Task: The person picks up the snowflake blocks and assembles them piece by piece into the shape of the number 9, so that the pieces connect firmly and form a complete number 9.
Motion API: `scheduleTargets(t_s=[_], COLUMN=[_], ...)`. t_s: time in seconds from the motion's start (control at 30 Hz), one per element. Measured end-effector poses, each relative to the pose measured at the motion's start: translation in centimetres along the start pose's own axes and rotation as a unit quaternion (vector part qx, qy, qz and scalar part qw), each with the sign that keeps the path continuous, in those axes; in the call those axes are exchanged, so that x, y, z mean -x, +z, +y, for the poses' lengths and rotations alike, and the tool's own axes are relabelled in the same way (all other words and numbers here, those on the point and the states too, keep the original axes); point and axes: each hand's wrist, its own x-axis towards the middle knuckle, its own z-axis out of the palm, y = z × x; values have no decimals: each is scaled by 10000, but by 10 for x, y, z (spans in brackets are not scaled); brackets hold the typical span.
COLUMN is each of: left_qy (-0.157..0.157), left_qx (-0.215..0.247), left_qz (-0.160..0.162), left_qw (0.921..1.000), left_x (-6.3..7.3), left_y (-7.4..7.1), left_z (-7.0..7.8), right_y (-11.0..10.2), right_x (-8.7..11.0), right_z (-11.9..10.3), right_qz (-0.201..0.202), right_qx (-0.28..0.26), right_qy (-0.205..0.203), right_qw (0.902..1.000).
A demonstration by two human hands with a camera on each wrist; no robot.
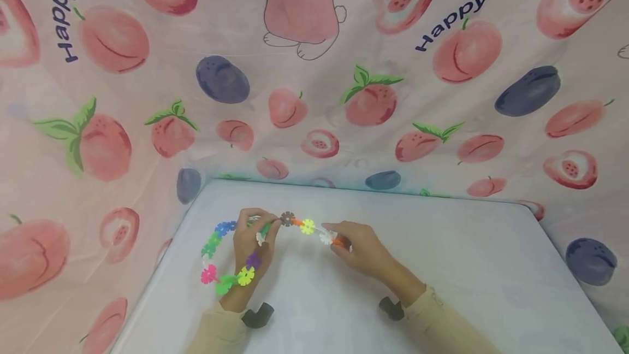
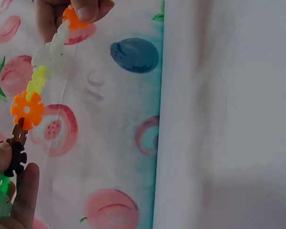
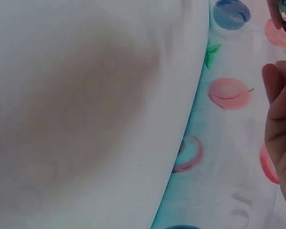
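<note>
A chain of colourful notched plastic snowflake discs (image 1: pixel 308 226) stretches between the two hands above the table. My left hand (image 1: pixel 253 242) pinches it at a black disc (image 2: pixel 17 160). From there the rest of the chain, with blue, green, pink, yellow and purple discs (image 1: pixel 225 284), loops around the left wrist. At the chain's right end, my right hand (image 1: pixel 362 247) grips an orange disc (image 2: pixel 74 19) between thumb and fingers. Brown, orange, yellow and whitish discs (image 2: pixel 51 53) run between the hands. In the right wrist view, the right hand (image 3: pixel 282 119) hides most of what it holds.
A white table (image 1: pixel 467 266) lies beneath the hands. Behind and beside it hangs a pink cloth (image 1: pixel 324 102) printed with fruit. A dark curved piece (image 1: pixel 258 316) is at the left wrist, and another dark piece (image 1: pixel 391 308) at the right.
</note>
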Motion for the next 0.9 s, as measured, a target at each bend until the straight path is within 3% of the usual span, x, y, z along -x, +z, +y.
scheduleTargets(t_s=[0.27,0.43,0.7,0.9], left_qy=[300,202,570,521], left_qx=[-284,-282,-138,-290], left_qz=[-350,-474,-473,-394], left_qw=[9985,9983,9972,9974], left_x=[0,4,7,7], left_y=[-4,-4,1,0], left_z=[2,2,1,-3], right_y=[-1,3,7,11], right_x=[-2,-2,-3,-3], right_z=[-4,-4,-4,-1], right_qz=[-728,-732,-1035,-909], right_qx=[294,307,107,41], right_qy=[47,100,291,175], right_qw=[9969,9968,9941,9957])
